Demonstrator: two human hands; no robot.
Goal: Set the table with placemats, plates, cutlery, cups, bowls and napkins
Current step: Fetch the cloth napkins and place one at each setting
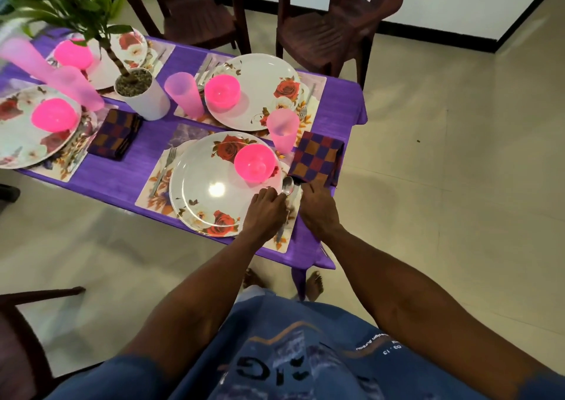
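Left hand: your left hand has its fingers closed on the spoon beside the near plate
Right hand: your right hand pinches the checked napkin, lying at the table corner by a pink cup

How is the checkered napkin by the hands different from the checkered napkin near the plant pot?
The napkin by the hands lies at the table's end, beside a pink cup, and the right hand touches its near edge. The napkin near the plant pot lies between two placemats with no hand on it. The first looks brighter, the second darker and tilted the other way. Both are folded, with purple, orange and red squares.
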